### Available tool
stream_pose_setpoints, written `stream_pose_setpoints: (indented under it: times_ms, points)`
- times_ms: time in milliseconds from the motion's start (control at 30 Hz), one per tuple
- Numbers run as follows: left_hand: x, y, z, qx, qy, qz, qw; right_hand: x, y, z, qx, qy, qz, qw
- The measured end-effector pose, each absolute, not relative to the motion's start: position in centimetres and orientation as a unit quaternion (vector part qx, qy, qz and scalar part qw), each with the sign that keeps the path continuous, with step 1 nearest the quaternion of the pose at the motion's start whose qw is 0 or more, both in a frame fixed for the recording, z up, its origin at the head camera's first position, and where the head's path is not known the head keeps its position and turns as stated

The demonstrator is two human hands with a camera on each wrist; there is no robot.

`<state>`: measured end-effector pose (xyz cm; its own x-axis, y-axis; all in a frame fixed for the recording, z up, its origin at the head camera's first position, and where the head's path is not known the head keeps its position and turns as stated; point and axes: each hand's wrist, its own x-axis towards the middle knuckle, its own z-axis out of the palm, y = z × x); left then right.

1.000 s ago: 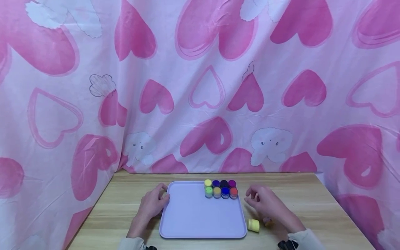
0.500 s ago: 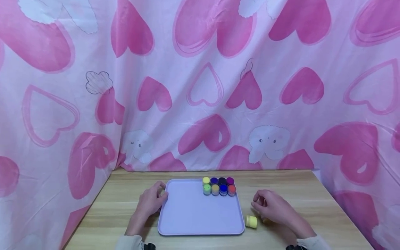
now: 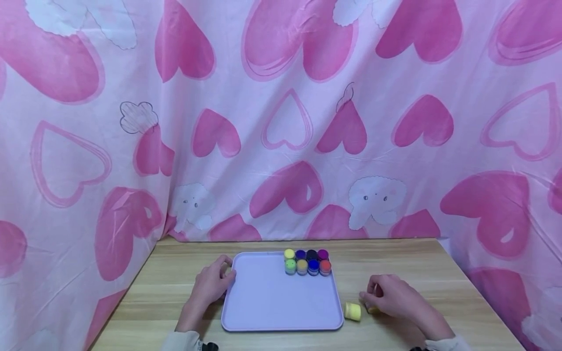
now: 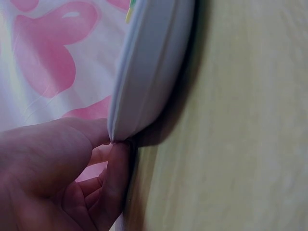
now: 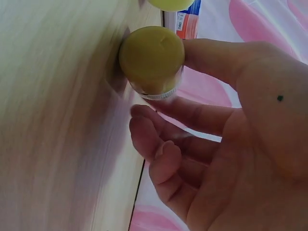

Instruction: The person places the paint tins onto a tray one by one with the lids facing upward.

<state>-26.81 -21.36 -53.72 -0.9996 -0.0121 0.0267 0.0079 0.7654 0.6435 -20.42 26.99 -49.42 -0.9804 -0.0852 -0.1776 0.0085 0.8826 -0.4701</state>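
Note:
My left hand (image 3: 210, 282) pinches the left rim of a pale lilac tray (image 3: 281, 304); in the left wrist view its thumb and fingers (image 4: 118, 178) meet at the edge. Right of the tray, my right hand (image 3: 397, 295) has thumb and index finger around a small paint pot (image 5: 151, 57) with an ochre lid, lying on its side on the table. The other fingers curl loosely below it. From the head camera this pot is mostly hidden by the hand. A yellow paint pot (image 3: 352, 312) lies on its side between the tray and that hand.
Two rows of small paint pots stand in the tray's far right corner, among them an orange-red pot (image 3: 325, 267) and a light green pot (image 3: 290, 266). All this is on a wooden table (image 3: 417, 265), with a pink heart-patterned curtain (image 3: 285, 190) behind and at both sides.
My right hand has moved right and nearer to me, away from the tray's side, and taken hold of the ochre paint pot. The left hand stays at the tray rim.

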Motion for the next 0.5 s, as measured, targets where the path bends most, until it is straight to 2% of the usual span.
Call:
stream_pose_setpoints:
  times_ms: [267, 500]
  points:
    - [-26.78, -21.31, -53.76, 0.002, -0.938, -0.346, 0.01, -20.26, 27.38, -49.51, -0.052, 0.961, -0.256, 0.094]
    - [-26.79, -21.33, -53.68, 0.002, -0.938, -0.345, 0.01, -20.43, 27.22, -49.43, -0.038, 0.951, -0.292, 0.092]
